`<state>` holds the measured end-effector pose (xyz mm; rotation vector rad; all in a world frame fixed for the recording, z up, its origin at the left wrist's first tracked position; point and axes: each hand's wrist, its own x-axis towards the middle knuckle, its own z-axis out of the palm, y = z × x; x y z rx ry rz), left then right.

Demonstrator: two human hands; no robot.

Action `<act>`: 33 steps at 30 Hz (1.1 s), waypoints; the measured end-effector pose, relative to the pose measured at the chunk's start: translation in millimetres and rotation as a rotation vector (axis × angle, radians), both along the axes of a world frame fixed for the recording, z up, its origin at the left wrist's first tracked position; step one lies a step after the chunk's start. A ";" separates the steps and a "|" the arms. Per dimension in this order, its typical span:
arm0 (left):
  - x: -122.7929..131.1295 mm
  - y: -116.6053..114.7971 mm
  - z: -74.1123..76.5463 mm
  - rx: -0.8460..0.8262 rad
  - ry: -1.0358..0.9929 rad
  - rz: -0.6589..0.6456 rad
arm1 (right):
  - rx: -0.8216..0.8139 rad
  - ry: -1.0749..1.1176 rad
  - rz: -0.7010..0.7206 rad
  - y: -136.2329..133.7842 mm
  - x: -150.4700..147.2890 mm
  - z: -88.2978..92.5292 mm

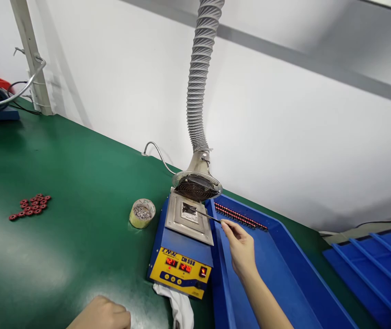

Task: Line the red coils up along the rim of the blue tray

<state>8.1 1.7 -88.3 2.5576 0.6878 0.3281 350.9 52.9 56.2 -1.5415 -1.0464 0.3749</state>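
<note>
My right hand [240,246] pinches a thin metal tool [209,216] whose tip reaches over the square solder pot [190,213] of a blue and yellow soldering machine [181,260]. My left hand [102,315] rests closed on the green table [61,183] at the bottom edge, and whether it holds anything is hidden. A fume hose with a round grille [197,186] hangs just above the pot.
A blue tray [270,269] with a row of red parts [239,216] lies right of the machine. A tape roll [142,213] holding small grey bits stands to its left. Red rings [30,206] lie at far left. A white cloth [178,304] sits under the machine's front. More blue trays [380,265] are at right.
</note>
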 end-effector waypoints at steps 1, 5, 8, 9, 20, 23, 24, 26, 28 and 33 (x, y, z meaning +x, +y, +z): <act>-0.2 0.2 1.0 -0.014 0.001 0.002 | -0.007 -0.005 -0.005 -3.2 -0.1 -0.3; -1.7 1.1 19.8 -0.073 0.062 0.017 | -0.041 -0.020 -0.010 -15.8 -3.2 1.9; -4.7 0.6 47.5 -0.138 0.099 0.052 | -0.063 -0.030 -0.021 -24.0 -8.6 4.5; -6.0 0.1 57.0 -0.151 0.109 0.061 | -0.069 -0.032 -0.024 -26.3 -10.9 4.9; -9.9 -3.5 92.1 -0.128 0.234 0.044 | -0.008 -0.051 -0.054 -24.0 -33.7 8.3; -10.6 -2.7 94.4 -0.147 0.238 0.028 | 0.008 -0.061 -0.073 -17.5 -35.1 9.2; -10.9 -2.6 94.8 -0.151 0.239 0.025 | 0.006 -0.064 -0.068 -15.8 -35.8 9.2; -11.4 -2.5 95.3 -0.159 0.242 0.022 | -0.003 -0.072 -0.051 -13.6 -37.7 9.0; -11.8 -2.6 95.6 -0.163 0.240 0.022 | -0.012 -0.082 -0.034 -13.1 -39.7 8.8; -12.6 -2.9 96.0 -0.150 0.213 0.033 | -0.016 -0.113 -0.012 -15.0 -39.3 8.9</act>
